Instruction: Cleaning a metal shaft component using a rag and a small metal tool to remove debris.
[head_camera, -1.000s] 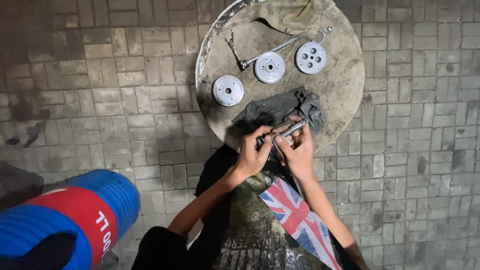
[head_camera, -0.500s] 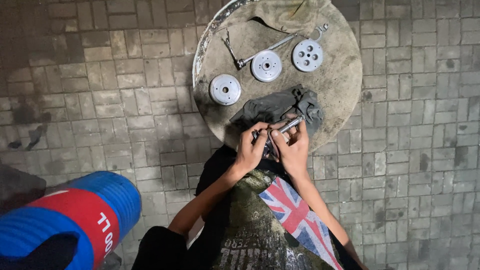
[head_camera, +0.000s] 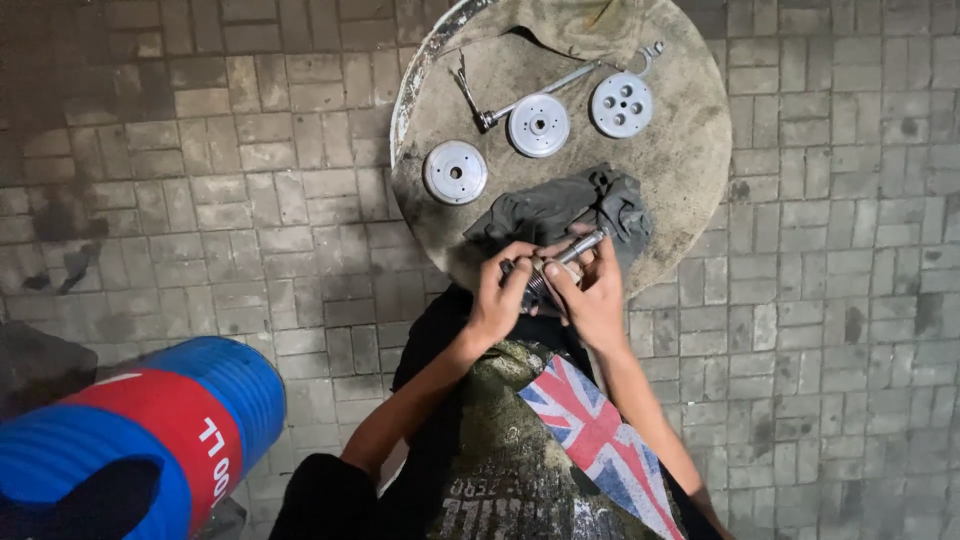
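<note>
Metal shaft (head_camera: 572, 252) betw. both hands – left hand (head_camera: 500, 295) & right hand (head_camera: 592, 300) fingers clamped on it.

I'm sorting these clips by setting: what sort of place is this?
Probably an outdoor or street-side repair spot: grey paving bricks underfoot, a round worn work surface bearing metal discs and a wrench, and a blue-and-red drum alongside.

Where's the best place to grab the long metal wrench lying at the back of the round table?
Probably the long metal wrench is best taken from above at its bare mid-shaft, just left of the middle silver disc. It lies flat and slanted; its far end disappears beside the right perforated disc, and its near end forks.
</note>
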